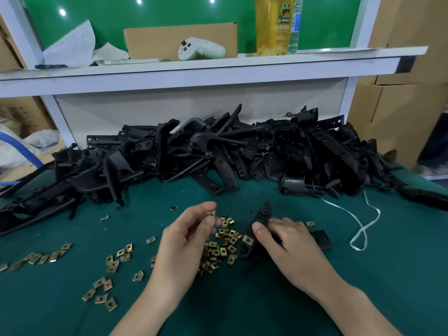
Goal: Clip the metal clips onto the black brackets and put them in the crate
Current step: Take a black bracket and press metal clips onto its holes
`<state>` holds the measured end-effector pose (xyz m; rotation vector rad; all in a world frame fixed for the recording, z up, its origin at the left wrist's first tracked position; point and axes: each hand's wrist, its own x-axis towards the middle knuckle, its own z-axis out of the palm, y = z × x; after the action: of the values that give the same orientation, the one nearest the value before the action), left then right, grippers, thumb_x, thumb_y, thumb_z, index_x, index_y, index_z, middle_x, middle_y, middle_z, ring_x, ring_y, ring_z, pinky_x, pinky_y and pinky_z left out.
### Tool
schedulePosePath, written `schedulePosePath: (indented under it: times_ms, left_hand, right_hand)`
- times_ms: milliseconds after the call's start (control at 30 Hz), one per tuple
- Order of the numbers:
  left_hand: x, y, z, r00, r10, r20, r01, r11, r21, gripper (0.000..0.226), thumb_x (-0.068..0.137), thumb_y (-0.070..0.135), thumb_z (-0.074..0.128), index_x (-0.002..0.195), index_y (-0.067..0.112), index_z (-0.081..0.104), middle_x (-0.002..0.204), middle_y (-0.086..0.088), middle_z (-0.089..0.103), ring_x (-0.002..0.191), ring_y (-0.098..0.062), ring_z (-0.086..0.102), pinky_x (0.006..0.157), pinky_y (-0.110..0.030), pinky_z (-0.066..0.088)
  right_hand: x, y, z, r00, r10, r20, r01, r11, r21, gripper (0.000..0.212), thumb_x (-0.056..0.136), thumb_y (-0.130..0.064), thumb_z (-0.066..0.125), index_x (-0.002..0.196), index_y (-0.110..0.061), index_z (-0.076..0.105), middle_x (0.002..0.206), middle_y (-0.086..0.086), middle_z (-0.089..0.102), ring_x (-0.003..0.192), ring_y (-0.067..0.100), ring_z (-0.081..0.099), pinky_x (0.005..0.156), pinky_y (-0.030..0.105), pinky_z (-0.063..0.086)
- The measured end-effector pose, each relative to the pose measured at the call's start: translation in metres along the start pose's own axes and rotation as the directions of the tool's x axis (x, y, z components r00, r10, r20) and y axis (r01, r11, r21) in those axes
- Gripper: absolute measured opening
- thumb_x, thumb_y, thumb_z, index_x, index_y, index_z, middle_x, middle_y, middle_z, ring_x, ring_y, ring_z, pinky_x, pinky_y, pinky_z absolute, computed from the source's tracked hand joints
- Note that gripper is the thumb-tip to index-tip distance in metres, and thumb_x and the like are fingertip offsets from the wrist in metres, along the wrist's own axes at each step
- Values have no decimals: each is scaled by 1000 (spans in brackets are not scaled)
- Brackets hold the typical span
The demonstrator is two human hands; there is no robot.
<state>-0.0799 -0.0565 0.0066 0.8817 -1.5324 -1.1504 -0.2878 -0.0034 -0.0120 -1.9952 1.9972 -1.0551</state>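
Left hand (189,241) pinches a metal clip (211,213); right hand (286,243) grips a black bracket (264,212); we judge clipping underway; next, clip must align squarely with the bracket's edge.

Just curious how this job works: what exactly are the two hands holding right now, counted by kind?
Black brackets: 1, the bracket gripped by the right hand.
Metal clips: 2, a loose clip pinched by the left hand and a fitted clip on that bracket.
Total: 3.
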Motion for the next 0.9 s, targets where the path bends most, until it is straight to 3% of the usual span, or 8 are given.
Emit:
schedulePosePath:
  times_ms: [100,233,367,433,567,733,900]
  left_hand:
    - [-1,1,2,1000,8,13,-8,1000,-10,25,91,27,59,114,33,68,96,7,77,91,-4,70,81,-11,50]
    - [-1,3,2,1000,9,18,-8,1000,-17,29,88,32,58,115,33,68,97,6,77,89,-6,70,79,-11,50]
    - [0,5,3,998,-53,15,55,990,-130,26,88,34,58,107,27,75,94,-3,76,84,-16,71,76,-24,55]
    - [1,6,5,991,-134,27,136,949,-286,27,89,33,59,104,18,75,88,-6,73,79,-19,68,75,-29,54]
    - [2,10,4,943,-312,118,320,747,-582,26,90,24,61,104,4,71,84,-9,69,72,-16,65,68,-24,58]
    - [4,13,2,909,-401,110,366,647,-669,19,82,20,64,82,8,78,85,-11,73,68,-17,69,63,-26,59]
    - [3,14,0,904,-402,144,388,633,-670,18,91,22,61,98,6,69,101,-16,75,72,-17,70,60,-27,59]
  right_hand:
    - [0,0,0,1000,1,-8,-1,1000,-1,63,92,-72,22,64,-21,47,68,-7,52,78,9,49,84,29,36]
    - [1,0,0,1000,-12,-10,12,1000,0,62,92,-71,22,64,-22,47,67,-7,52,78,10,49,84,29,35]
    - [1,0,-1,1000,-8,-2,8,1000,-1,63,93,-70,23,64,-20,49,68,-6,52,78,10,50,85,29,35]
    - [0,0,0,1000,-2,2,2,1000,2,62,93,-70,24,64,-21,48,68,-6,52,78,10,50,85,29,35]
    - [0,-1,-1,1000,2,6,-2,1000,-6,60,94,-69,25,64,-21,48,69,-7,52,79,9,49,86,30,34]
    - [-1,-2,-3,1000,8,9,-8,1000,-12,60,94,-68,25,65,-21,49,69,-7,52,79,10,50,87,30,35]
    - [-1,-2,-2,1000,7,3,-7,1000,0,59,93,-69,25,65,-21,47,68,-9,52,78,9,50,87,29,35]
